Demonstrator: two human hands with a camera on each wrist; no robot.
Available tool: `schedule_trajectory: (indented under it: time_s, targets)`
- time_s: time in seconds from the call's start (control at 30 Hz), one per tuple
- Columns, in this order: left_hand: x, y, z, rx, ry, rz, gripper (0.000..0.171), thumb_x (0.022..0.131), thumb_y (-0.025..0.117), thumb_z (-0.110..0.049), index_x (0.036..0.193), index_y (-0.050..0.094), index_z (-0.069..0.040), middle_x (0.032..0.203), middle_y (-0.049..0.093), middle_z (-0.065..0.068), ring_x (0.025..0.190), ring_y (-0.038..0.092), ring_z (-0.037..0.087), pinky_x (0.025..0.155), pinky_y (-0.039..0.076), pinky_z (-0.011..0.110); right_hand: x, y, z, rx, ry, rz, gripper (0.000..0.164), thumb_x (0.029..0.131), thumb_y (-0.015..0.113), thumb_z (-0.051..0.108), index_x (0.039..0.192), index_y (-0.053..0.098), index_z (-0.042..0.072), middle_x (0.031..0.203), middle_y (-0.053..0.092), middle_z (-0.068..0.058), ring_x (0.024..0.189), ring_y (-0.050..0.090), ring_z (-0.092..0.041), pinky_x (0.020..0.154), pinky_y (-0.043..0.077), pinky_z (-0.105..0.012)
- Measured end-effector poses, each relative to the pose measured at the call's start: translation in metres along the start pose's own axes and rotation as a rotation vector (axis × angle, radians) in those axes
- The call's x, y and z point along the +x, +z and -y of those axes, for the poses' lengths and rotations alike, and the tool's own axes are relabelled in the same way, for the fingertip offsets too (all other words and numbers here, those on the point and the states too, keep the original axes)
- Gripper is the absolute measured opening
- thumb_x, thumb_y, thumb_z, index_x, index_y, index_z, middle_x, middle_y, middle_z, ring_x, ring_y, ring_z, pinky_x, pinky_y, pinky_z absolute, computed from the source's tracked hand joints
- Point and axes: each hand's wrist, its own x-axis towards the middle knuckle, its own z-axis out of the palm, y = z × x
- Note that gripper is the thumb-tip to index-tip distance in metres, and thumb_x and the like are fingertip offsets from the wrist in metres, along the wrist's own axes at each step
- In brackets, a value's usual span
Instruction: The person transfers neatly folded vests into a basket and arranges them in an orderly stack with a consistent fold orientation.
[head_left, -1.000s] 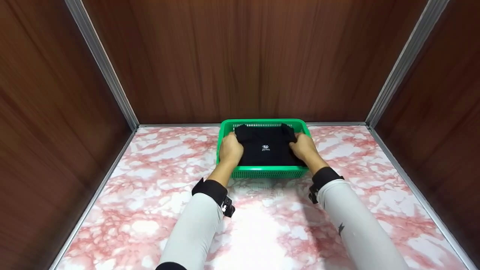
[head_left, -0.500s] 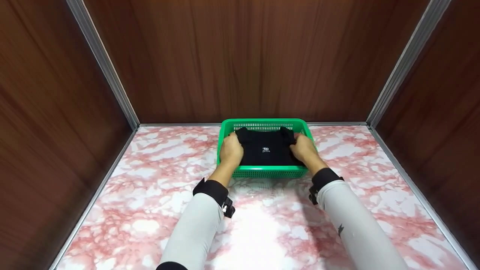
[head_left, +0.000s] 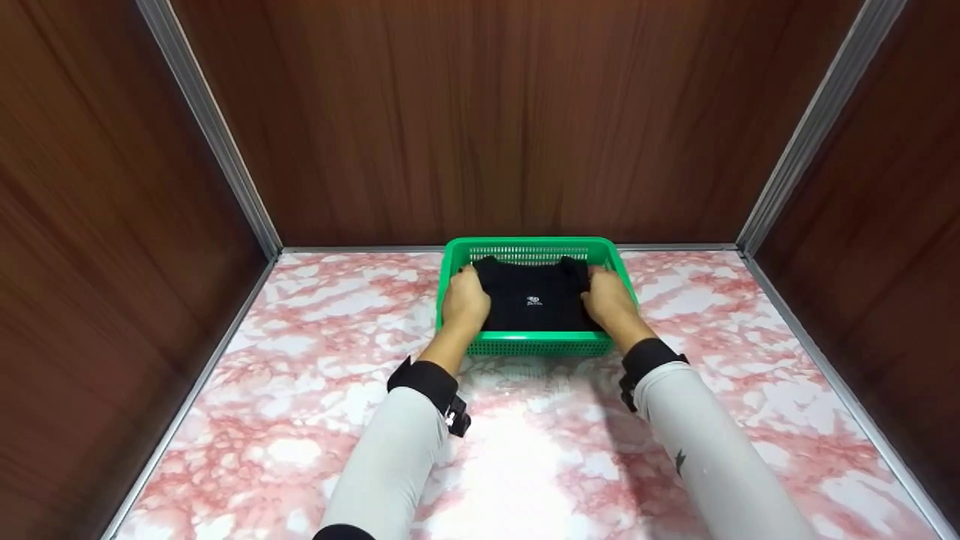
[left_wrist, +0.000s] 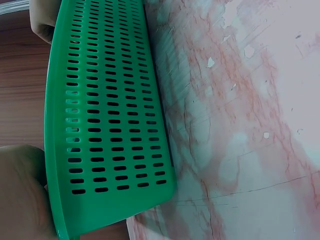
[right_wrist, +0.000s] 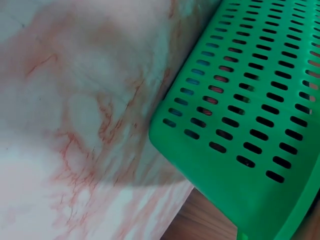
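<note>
A folded black garment [head_left: 525, 296], probably a shirt, lies in a green plastic basket [head_left: 541, 337] with slotted walls. A small white print shows on its front. My left hand [head_left: 465, 300] is inside the basket's left side, its curled fingers holding the garment's left edge. At the opposite edge my right hand [head_left: 609, 300] grips the cloth, thumb on top. The fingertips of both hands are hidden. In the left wrist view the basket wall [left_wrist: 112, 115] hides the garment, and part of my left hand [left_wrist: 20, 195] shows above the rim. The right wrist view is mostly basket wall [right_wrist: 240, 100].
The basket stands on a table [head_left: 337, 420] with a pink and white marbled top, close to the brown wood-grain back panel [head_left: 480, 120]. Side panels with metal edge strips [head_left: 802, 127] enclose the table left and right. Bright glare lies on the table's near middle.
The garment's far edge has dropped and come slightly nearer, so more of the basket's far wall shows. Both hands keep their hold and have barely moved.
</note>
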Motion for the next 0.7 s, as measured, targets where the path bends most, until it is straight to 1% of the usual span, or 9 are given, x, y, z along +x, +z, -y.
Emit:
schedule_trajectory:
  time_s: [0.17, 0.37, 0.57, 0.7]
  targets:
    - [0.0004, 0.0013, 0.0002, 0.027, 0.010, -0.016, 0.036, 0.087, 0.057, -0.004, 0.123, 0.056, -0.006, 0.110, 0.067, 0.014, 0.099, 0.067, 0.029, 0.077, 0.056, 0.043, 0.0015, 0.0018, 0.0006, -0.053, -0.016, -0.006, 0.045, 0.092, 0.060, 0.009, 0.132, 0.044, -0.006, 0.128, 0.048, -0.032, 0.122, 0.048, -0.044, 0.103, 0.041, -0.050]
    - [0.0003, 0.0030, 0.0002, 0.041, 0.007, -0.014, 0.039, 0.091, 0.054, -0.004, 0.130, 0.053, -0.006, 0.115, 0.066, 0.013, 0.102, 0.066, 0.028, 0.079, 0.055, 0.043, 0.0022, 0.0050, -0.0017, -0.077, -0.034, -0.020, 0.045, 0.091, 0.062, 0.009, 0.130, 0.044, -0.006, 0.127, 0.047, -0.031, 0.119, 0.051, -0.044, 0.100, 0.043, -0.050]
    - [0.0003, 0.0042, -0.0001, 0.061, -0.003, 0.008, 0.044, 0.096, 0.048, -0.003, 0.140, 0.044, -0.004, 0.121, 0.064, 0.013, 0.104, 0.066, 0.027, 0.079, 0.056, 0.043, 0.0027, 0.0058, -0.0033, -0.080, -0.045, 0.016, 0.045, 0.092, 0.061, 0.010, 0.131, 0.043, -0.005, 0.127, 0.046, -0.031, 0.119, 0.051, -0.044, 0.099, 0.044, -0.051]
    - [0.0001, 0.0049, -0.0006, 0.105, 0.002, -0.001, 0.044, 0.097, 0.045, -0.003, 0.141, 0.044, -0.003, 0.120, 0.065, 0.013, 0.102, 0.066, 0.027, 0.078, 0.056, 0.043, 0.0034, 0.0063, -0.0033, -0.094, -0.059, 0.032, 0.048, 0.092, 0.061, 0.010, 0.133, 0.041, -0.005, 0.131, 0.043, -0.032, 0.121, 0.048, -0.045, 0.100, 0.043, -0.052]
